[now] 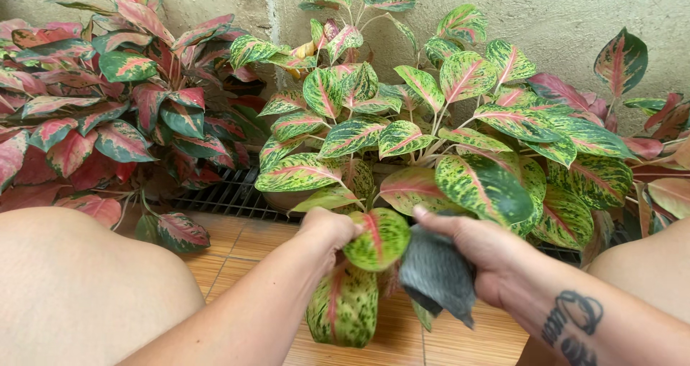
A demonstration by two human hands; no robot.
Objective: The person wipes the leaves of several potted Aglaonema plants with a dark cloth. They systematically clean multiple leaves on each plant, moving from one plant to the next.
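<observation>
My left hand (327, 229) grips the base of a green, yellow-speckled leaf with a pink midrib (377, 240), holding it up. My right hand (478, 255) is closed on a grey cloth (435, 274) that hangs down from the palm and touches the right edge of that leaf. My right forearm carries a dark tattoo (571, 323). The leaf belongs to a bushy speckled green and pink plant (431, 129) directly in front of me. Another large speckled leaf (343, 305) droops below my hands.
A red and pink leafed plant (100, 100) stands at the left. Behind both plants is a rough concrete wall (546, 14). A dark metal drain grate (230, 193) lies under the leaves. Orange tiled floor (237, 240) runs below. My bare knee (79, 287) fills the lower left.
</observation>
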